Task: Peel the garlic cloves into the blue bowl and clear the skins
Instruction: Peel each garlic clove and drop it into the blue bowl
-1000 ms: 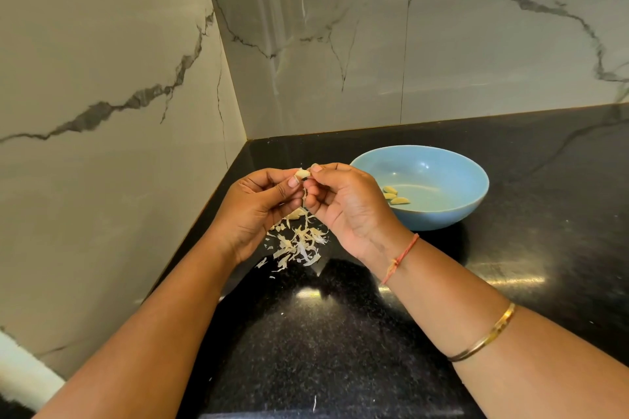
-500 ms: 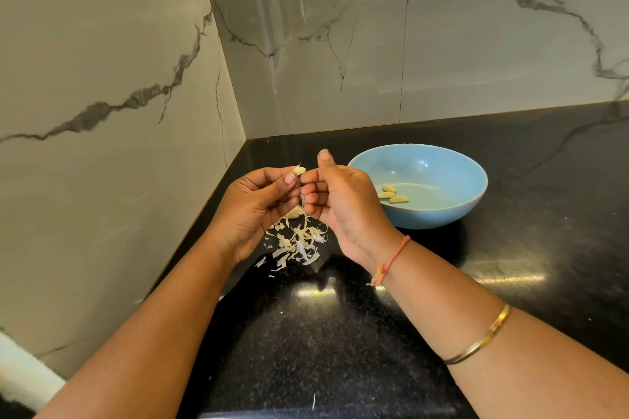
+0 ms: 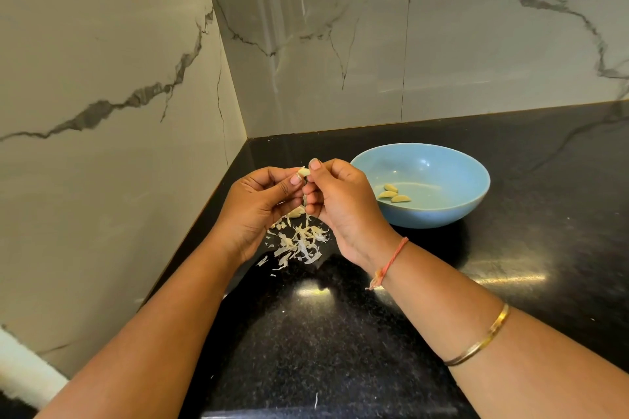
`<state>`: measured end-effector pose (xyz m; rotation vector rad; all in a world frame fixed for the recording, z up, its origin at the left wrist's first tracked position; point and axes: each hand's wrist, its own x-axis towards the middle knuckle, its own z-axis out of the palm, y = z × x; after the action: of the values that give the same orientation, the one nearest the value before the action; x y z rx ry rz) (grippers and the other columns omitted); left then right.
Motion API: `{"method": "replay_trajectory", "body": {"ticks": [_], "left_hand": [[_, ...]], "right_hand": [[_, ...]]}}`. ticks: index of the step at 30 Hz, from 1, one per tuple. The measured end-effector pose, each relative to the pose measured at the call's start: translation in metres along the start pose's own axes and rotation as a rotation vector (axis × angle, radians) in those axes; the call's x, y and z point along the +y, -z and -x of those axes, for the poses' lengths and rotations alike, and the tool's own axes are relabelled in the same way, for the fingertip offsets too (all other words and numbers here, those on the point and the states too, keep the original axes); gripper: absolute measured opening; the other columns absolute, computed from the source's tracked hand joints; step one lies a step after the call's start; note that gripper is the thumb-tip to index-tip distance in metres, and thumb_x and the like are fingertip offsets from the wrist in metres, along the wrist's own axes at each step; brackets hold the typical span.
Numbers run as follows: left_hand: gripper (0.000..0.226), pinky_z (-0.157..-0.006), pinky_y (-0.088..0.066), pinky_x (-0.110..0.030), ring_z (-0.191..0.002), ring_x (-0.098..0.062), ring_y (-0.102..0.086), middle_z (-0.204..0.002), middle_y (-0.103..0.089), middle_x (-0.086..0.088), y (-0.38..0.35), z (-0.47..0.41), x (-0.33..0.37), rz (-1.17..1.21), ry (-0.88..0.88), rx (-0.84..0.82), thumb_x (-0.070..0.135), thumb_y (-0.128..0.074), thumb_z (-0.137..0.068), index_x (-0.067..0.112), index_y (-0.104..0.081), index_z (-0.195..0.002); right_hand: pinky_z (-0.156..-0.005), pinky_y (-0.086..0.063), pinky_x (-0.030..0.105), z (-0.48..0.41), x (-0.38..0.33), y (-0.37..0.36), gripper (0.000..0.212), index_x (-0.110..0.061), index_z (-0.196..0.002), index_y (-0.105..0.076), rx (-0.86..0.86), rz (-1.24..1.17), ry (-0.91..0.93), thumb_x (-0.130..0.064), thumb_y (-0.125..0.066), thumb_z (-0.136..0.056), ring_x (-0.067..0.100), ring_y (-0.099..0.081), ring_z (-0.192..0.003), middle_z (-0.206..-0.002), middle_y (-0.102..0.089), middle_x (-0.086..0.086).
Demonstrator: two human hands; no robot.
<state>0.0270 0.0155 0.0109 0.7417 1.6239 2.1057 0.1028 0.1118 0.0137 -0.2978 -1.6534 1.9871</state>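
A pale garlic clove point(image 3: 304, 172) is pinched between the fingertips of my left hand point(image 3: 260, 206) and my right hand point(image 3: 342, 206), held above the black counter. My right thumb presses on the clove's top. Below the hands lies a pile of dry garlic skins point(image 3: 299, 241), with an unpeeled clove point(image 3: 295, 212) partly hidden behind my fingers. The blue bowl point(image 3: 452, 211) stands just right of my right hand and holds three peeled cloves point(image 3: 393, 194).
The black speckled counter point(image 3: 340, 333) meets marble walls on the left and at the back, forming a corner behind the hands. Stray skin flakes point(image 3: 316, 400) lie near the front edge. Open counter stretches right of the bowl.
My right thumb, raised half a second ago, has come back down onto the clove. Both hands stay in the same place above the skins.
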Motion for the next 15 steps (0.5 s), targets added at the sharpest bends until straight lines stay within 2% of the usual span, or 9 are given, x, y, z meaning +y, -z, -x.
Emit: {"method": "replay_trajectory", "body": {"ticks": [3,11,13,15], "left_hand": [[0.023,-0.073,-0.057,-0.022,-0.075,-0.012,-0.068,-0.079,-0.073,-0.005,-0.0001,-0.0002,-0.0018,-0.037,-0.001,-0.002,0.017,-0.066,-0.068,0.009,-0.070,-0.089],[0.020,-0.067,-0.055,-0.018,-0.070,-0.008,-0.066,-0.075,-0.071,-0.001,-0.0015,-0.0004,-0.0030,-0.024,0.005,-0.031,0.020,-0.063,-0.071,0.011,-0.069,-0.088],[0.018,-0.066,-0.055,-0.019,-0.069,-0.007,-0.064,-0.072,-0.068,0.000,-0.0005,-0.0017,-0.0034,0.011,0.022,-0.033,0.022,-0.062,-0.073,0.011,-0.068,-0.086],[0.021,-0.065,-0.056,-0.019,-0.068,-0.007,-0.063,-0.070,-0.066,0.000,0.0006,-0.0030,-0.0031,0.044,0.044,-0.027,0.024,-0.061,-0.074,0.010,-0.069,-0.087]], "right_hand": [[-0.052,-0.044,0.019,-0.0008,0.0006,0.0007,0.024,-0.009,-0.079,-0.054,0.003,0.019,-0.012,-0.021,-0.045,-0.098,0.006,-0.046,-0.051,-0.062,-0.050,0.001],[-0.053,-0.041,0.021,0.0001,-0.0010,-0.0012,0.027,-0.013,-0.077,-0.053,-0.013,0.035,-0.100,-0.022,-0.042,-0.099,0.007,-0.043,-0.053,-0.061,-0.047,-0.001],[-0.052,-0.040,0.022,0.0004,0.0014,-0.0013,0.028,-0.013,-0.073,-0.053,0.017,0.092,-0.079,-0.021,-0.044,-0.098,0.008,-0.043,-0.053,-0.061,-0.047,0.000],[-0.056,-0.045,0.029,-0.0006,0.0037,-0.0010,0.025,-0.009,-0.075,-0.055,0.079,0.192,0.006,-0.020,-0.047,-0.096,0.012,-0.047,-0.059,-0.064,-0.051,0.004]]}}
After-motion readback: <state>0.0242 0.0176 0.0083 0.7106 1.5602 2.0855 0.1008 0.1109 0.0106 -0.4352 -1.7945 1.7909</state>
